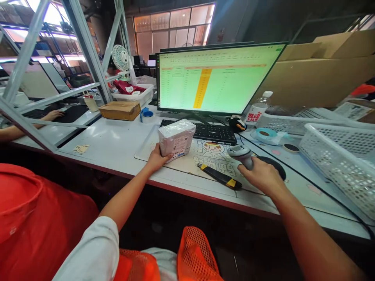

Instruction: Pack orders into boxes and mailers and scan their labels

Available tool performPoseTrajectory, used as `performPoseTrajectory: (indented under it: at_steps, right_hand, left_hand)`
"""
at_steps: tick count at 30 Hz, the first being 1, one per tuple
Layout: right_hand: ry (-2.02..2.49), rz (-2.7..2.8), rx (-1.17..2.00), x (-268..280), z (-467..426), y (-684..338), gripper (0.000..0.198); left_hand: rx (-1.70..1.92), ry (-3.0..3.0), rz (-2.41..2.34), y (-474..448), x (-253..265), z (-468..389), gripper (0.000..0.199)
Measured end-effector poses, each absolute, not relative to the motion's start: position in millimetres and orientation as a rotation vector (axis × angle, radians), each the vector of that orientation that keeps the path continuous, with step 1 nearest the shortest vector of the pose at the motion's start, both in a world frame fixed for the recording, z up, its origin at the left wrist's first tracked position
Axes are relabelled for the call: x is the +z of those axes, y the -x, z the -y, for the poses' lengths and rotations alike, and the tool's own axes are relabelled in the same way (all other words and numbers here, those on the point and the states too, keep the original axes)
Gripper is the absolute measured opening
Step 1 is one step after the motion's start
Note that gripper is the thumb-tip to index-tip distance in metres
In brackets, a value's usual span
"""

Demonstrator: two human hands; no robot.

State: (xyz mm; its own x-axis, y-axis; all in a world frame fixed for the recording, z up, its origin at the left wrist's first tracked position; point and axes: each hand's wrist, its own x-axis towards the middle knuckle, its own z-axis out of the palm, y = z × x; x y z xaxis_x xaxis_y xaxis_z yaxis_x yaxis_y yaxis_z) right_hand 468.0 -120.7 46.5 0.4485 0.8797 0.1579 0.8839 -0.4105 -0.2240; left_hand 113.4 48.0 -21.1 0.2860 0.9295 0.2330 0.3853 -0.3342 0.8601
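Observation:
My left hand point(158, 159) grips the lower left of a white plastic-wrapped package point(177, 139), which stands on the desk mat with its printed label facing me. In my right hand point(260, 173) is a grey barcode scanner point(241, 154), its head pointing left toward the package. Between the two hands a yellow and black utility knife point(219, 176) lies on the mat point(187, 166). Behind the package sits a black keyboard point(215, 132), partly hidden by it. A dark mouse pad point(274, 166) shows beyond my right hand.
A monitor point(218, 78) showing a spreadsheet stands behind the keyboard. White baskets point(336, 156), tape rolls point(266, 134) and a bottle point(256, 111) are at right. At left are a cardboard box point(120, 111), blue tape point(147, 114), a metal frame point(88, 50) and another person's hand point(54, 114).

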Motion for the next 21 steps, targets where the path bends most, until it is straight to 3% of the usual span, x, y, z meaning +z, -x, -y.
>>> performPoseTrajectory:
  at_steps: [5,9,12,17,21]
  right_hand:
    - [1.799,1.933,0.309,81,165,-426,0.030]
    - [1.727,2.020,0.370,94,170,-391,0.017]
    - [1.696,2.068,0.443,96,161,-382,0.020]
    - [1.843,1.992,0.301,74,134,-412,0.028]
    - [2.413,1.690,-0.059,39,101,-465,0.040]
  left_hand:
    - [1.011,-1.844,-1.220,-114,-19,-51,0.058]
    - [1.016,-1.835,-1.217,-115,-21,-52,0.058]
    - [1.027,-1.825,-1.209,-115,-23,-52,0.059]
    - [1.008,-1.820,-1.210,-117,-25,-52,0.058]
    - [1.003,-1.825,-1.191,-118,-25,-53,0.057]
